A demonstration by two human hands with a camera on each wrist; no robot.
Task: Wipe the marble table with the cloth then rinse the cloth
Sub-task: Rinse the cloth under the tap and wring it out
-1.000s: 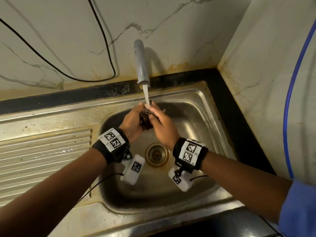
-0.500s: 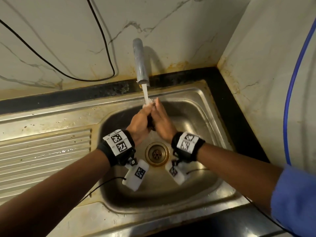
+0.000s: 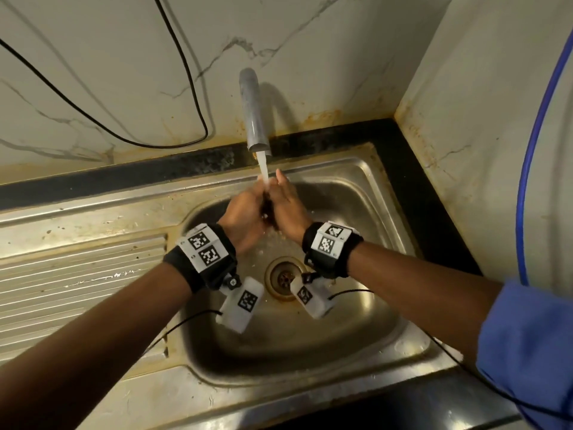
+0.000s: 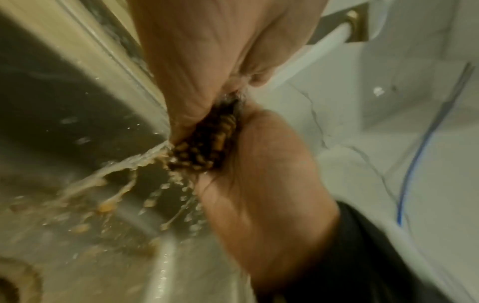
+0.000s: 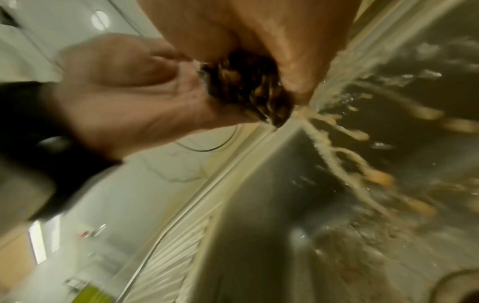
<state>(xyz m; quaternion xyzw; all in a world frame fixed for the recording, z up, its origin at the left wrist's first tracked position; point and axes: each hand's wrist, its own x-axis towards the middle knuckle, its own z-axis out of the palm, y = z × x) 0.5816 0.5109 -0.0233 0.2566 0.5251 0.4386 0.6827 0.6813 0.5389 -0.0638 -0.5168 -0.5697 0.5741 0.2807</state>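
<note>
- The cloth (image 4: 207, 141) is a dark wet wad squashed between both palms, right under the stream from the tap (image 3: 254, 116), over the sink (image 3: 400, 333) basin toward its back edge.
- Left hand (image 3: 243, 217) and right hand (image 3: 290, 209) are pressed together palm to palm around it. The right's fingers look mostly straight. I can't tell about the left's fingers.
- Brownish water is running off the cloth into the basin, so I'd say we're in the rinse step and the wiping part is behind us.
- Next move, my guess: work and squeeze it under the stream until the runoff goes clear, then wring it over the drain (image 3: 283, 276).
</note>
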